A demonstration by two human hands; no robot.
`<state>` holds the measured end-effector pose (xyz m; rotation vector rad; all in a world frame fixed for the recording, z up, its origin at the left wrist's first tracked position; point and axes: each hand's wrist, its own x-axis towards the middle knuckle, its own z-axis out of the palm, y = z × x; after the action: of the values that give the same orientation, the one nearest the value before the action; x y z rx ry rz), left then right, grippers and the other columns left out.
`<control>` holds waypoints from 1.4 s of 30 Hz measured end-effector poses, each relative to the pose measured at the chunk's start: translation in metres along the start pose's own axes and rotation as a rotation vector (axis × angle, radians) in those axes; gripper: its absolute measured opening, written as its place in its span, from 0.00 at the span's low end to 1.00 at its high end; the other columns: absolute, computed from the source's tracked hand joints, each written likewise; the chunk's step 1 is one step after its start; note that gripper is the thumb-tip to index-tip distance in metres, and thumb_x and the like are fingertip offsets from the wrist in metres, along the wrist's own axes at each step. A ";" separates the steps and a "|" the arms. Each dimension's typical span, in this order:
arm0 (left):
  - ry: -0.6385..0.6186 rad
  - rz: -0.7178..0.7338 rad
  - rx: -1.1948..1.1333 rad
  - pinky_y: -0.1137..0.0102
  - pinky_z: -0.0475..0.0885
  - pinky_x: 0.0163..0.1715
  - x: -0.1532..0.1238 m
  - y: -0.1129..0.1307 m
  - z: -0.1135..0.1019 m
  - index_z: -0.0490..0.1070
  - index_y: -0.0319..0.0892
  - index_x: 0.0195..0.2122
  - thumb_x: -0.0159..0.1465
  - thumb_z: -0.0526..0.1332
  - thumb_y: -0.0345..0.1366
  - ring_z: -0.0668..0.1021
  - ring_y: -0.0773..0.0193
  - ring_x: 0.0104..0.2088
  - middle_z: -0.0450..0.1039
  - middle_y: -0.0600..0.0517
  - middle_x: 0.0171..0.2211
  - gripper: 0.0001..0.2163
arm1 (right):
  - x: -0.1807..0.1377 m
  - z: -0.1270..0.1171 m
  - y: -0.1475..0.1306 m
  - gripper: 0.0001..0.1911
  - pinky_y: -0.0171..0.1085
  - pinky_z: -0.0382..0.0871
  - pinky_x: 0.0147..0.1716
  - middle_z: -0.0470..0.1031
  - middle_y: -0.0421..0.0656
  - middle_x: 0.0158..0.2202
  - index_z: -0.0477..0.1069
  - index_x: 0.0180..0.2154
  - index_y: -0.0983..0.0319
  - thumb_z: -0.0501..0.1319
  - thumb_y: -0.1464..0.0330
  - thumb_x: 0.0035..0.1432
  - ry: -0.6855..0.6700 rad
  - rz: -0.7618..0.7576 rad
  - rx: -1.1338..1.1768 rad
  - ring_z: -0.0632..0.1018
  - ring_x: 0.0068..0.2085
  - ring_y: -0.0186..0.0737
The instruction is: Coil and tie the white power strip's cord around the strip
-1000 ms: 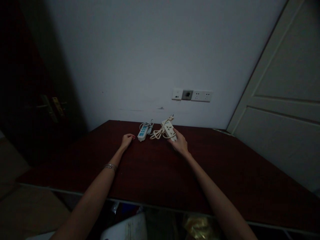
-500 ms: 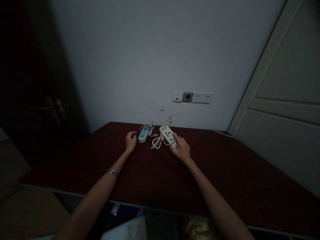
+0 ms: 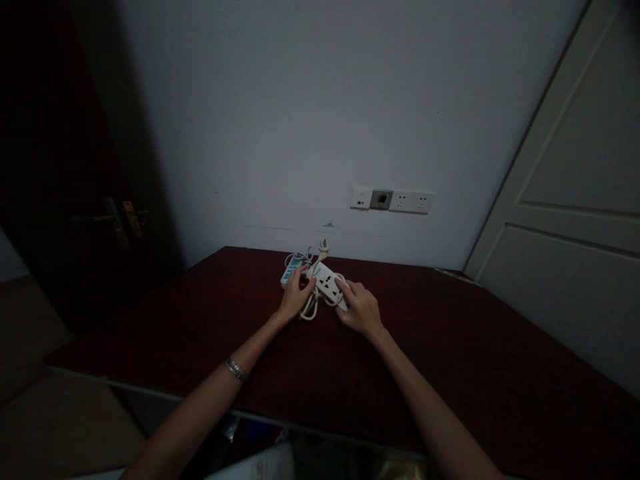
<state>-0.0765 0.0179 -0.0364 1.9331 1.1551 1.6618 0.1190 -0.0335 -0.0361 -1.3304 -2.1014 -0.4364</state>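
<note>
A cream power strip (image 3: 327,283) with its cord (image 3: 311,308) coiled around it lies on the dark red table (image 3: 450,360). My right hand (image 3: 360,311) grips the strip's near end, fingers curled on it. My left hand (image 3: 294,299) has its fingers on the strip's far end and the cord. Its wrist wears a metal bracelet (image 3: 234,369). Just behind, a white and blue power strip (image 3: 290,272) lies with its own cord, partly hidden by my left hand.
A row of wall sockets (image 3: 393,199) sits on the white wall above the table's far edge. A dark door with a brass handle (image 3: 117,220) stands at left, a pale door (image 3: 575,220) at right. Clutter shows below the table's near edge (image 3: 280,460).
My right hand has drawn the cream strip toward me and leftward. My left hand left the tabletop beside the blue strip and moved right onto the cream strip and its cord.
</note>
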 end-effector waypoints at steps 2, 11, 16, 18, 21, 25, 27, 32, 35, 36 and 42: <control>-0.029 -0.047 -0.055 0.66 0.68 0.45 0.001 0.001 -0.001 0.64 0.43 0.53 0.60 0.57 0.40 0.73 0.58 0.47 0.68 0.44 0.50 0.19 | 0.000 -0.003 -0.003 0.35 0.44 0.63 0.47 0.65 0.49 0.54 0.57 0.59 0.59 0.58 0.66 0.48 -0.010 -0.029 0.000 0.67 0.50 0.51; 0.088 0.009 -0.173 0.65 0.66 0.47 0.006 0.015 -0.009 0.71 0.40 0.44 0.61 0.53 0.35 0.73 0.59 0.46 0.73 0.46 0.44 0.13 | 0.001 -0.004 -0.011 0.34 0.41 0.68 0.44 0.68 0.44 0.53 0.59 0.58 0.57 0.59 0.68 0.46 0.079 0.063 0.157 0.69 0.49 0.46; 0.158 -0.132 -0.432 0.68 0.69 0.38 0.015 0.019 -0.018 0.71 0.38 0.31 0.51 0.63 0.32 0.75 0.63 0.34 0.74 0.50 0.31 0.06 | 0.004 -0.003 -0.006 0.34 0.43 0.69 0.43 0.70 0.43 0.52 0.61 0.57 0.55 0.62 0.64 0.45 0.122 0.244 0.334 0.72 0.48 0.47; 0.178 -0.216 -0.608 0.71 0.69 0.35 0.018 0.021 -0.021 0.69 0.38 0.28 0.47 0.65 0.31 0.75 0.66 0.30 0.73 0.52 0.28 0.07 | 0.006 -0.002 -0.003 0.35 0.44 0.69 0.42 0.71 0.43 0.51 0.62 0.56 0.53 0.64 0.62 0.43 0.127 0.349 0.432 0.73 0.48 0.48; 0.180 -0.320 -0.859 0.72 0.69 0.32 0.021 0.025 -0.025 0.65 0.38 0.27 0.45 0.67 0.31 0.75 0.67 0.27 0.72 0.54 0.25 0.11 | 0.010 0.001 0.003 0.37 0.45 0.68 0.44 0.73 0.43 0.49 0.65 0.54 0.53 0.67 0.62 0.38 0.139 0.470 0.587 0.74 0.46 0.49; 0.127 -0.370 -0.986 0.70 0.70 0.33 0.023 0.033 -0.032 0.63 0.38 0.29 0.48 0.67 0.30 0.76 0.66 0.27 0.72 0.52 0.24 0.12 | 0.015 0.008 0.007 0.37 0.45 0.66 0.46 0.73 0.44 0.48 0.68 0.51 0.58 0.69 0.63 0.34 0.186 0.538 0.812 0.74 0.47 0.48; 0.107 -0.349 -1.003 0.71 0.69 0.32 0.023 0.036 -0.035 0.63 0.38 0.29 0.50 0.65 0.29 0.75 0.67 0.26 0.71 0.53 0.23 0.10 | 0.017 0.009 0.007 0.37 0.44 0.66 0.47 0.74 0.47 0.47 0.68 0.50 0.61 0.69 0.65 0.32 0.207 0.557 0.938 0.74 0.47 0.48; 0.034 -0.350 -1.040 0.73 0.67 0.28 0.026 0.035 -0.042 0.65 0.37 0.34 0.53 0.61 0.27 0.72 0.68 0.23 0.67 0.55 0.19 0.07 | 0.022 0.001 0.004 0.43 0.43 0.68 0.44 0.76 0.50 0.44 0.66 0.51 0.66 0.70 0.68 0.27 0.214 0.679 1.191 0.76 0.44 0.48; 0.004 -0.375 -1.057 0.74 0.65 0.25 0.028 0.032 -0.042 0.66 0.36 0.34 0.53 0.59 0.25 0.70 0.69 0.22 0.65 0.55 0.18 0.07 | 0.024 -0.005 0.002 0.47 0.42 0.69 0.42 0.77 0.50 0.41 0.65 0.52 0.68 0.72 0.70 0.24 0.224 0.766 1.295 0.77 0.42 0.49; -0.010 -0.381 -1.068 0.75 0.64 0.24 0.028 0.030 -0.042 0.66 0.36 0.33 0.52 0.59 0.25 0.70 0.70 0.21 0.64 0.55 0.18 0.07 | 0.024 -0.007 0.001 0.47 0.41 0.69 0.41 0.77 0.49 0.40 0.65 0.53 0.68 0.72 0.71 0.24 0.229 0.791 1.323 0.77 0.42 0.49; -0.159 -0.327 -1.024 0.75 0.60 0.22 0.028 0.022 -0.038 0.67 0.36 0.33 0.50 0.61 0.24 0.65 0.72 0.18 0.60 0.57 0.16 0.09 | 0.022 -0.009 -0.002 0.43 0.38 0.69 0.35 0.79 0.43 0.34 0.67 0.51 0.66 0.71 0.71 0.26 0.267 0.869 1.427 0.78 0.36 0.44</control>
<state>-0.1043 0.0165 0.0076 1.1139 0.3617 1.4400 0.1130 -0.0246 -0.0146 -0.9601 -0.9014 1.0099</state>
